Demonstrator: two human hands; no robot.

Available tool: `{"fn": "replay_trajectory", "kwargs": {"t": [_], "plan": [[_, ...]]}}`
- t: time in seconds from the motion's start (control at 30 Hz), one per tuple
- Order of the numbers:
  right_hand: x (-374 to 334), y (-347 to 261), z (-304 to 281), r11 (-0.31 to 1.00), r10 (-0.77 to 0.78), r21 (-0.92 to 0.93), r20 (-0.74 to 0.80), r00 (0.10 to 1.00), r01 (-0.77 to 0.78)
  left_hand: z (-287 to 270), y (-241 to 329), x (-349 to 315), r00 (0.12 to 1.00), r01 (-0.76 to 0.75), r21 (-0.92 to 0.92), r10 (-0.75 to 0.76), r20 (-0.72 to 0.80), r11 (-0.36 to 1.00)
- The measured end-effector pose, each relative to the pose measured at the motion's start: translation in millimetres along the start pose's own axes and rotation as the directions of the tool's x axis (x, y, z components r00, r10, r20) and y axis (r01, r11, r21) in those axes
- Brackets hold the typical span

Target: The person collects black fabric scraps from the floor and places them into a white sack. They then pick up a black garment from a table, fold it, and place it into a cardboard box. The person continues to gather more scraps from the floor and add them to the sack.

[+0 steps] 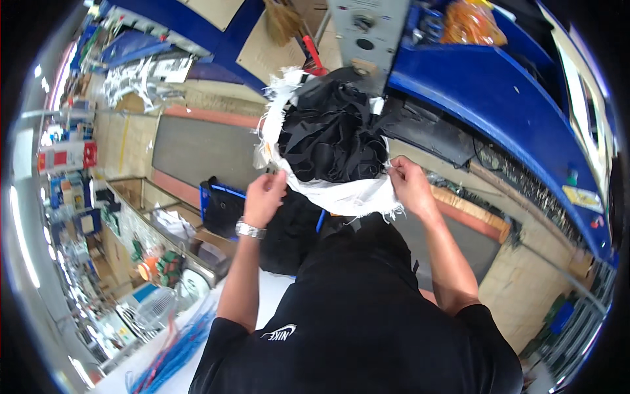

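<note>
A white woven sack (pixel 341 196) with a frayed, wide-open mouth stands in front of me, filled with crumpled black cloth pieces (pixel 335 134). At the near left of its rim, my left hand (pixel 264 196) has its fingers closed on the edge; a metal watch is on that wrist. On the near right side of the mouth, my right hand (pixel 410 187) pinches the rim between thumb and fingers. The rim between both hands is folded outward. The lower part of the sack is hidden.
Just left of my body is a black bundle with blue edging (pixel 282 230). A grey control box (pixel 369 39) and a blue metal shelf (pixel 485 79) stand beyond the sack. A broom (pixel 283 23) leans at the back. Blue strands (pixel 177 354) lie at lower left.
</note>
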State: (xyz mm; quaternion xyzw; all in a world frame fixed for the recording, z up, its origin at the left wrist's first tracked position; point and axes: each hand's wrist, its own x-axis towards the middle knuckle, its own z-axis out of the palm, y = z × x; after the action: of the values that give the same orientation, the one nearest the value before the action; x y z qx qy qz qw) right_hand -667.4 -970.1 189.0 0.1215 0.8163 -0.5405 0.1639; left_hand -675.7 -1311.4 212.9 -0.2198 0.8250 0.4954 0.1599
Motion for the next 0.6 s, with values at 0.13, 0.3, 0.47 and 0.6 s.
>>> {"fn": "replay_trajectory", "kwargs": {"t": [0.13, 0.3, 0.47, 0.6], "plan": [[33.4, -93.1, -25.2, 0.783, -0.541, -0.383, -0.031, 0.84, 0.49, 38.6, -10.0, -2.6, 0.993, -0.117, 0.111, 0.118, -0.007, 0.987], [117.8, -118.3, 27.4, 0.401, -0.591, -0.528, 0.475, 0.652, 0.748, 45.3, -18.5, -6.7, 0.991, -0.082, -0.15, 0.097, 0.096, 0.985], [106.7, -117.3, 83.6, 0.192, -0.227, -0.627, 0.72, 0.656, 0.755, 34.2, -15.0, -23.8, 0.99, -0.104, -0.21, 0.121, 0.068, 0.972], [109.4, -102.2, 114.8, -0.221, -0.063, -0.65, 0.753, 0.654, 0.727, 44.1, -18.4, -36.4, 0.957, -0.267, -0.179, 0.282, 0.062, 0.947]]}}
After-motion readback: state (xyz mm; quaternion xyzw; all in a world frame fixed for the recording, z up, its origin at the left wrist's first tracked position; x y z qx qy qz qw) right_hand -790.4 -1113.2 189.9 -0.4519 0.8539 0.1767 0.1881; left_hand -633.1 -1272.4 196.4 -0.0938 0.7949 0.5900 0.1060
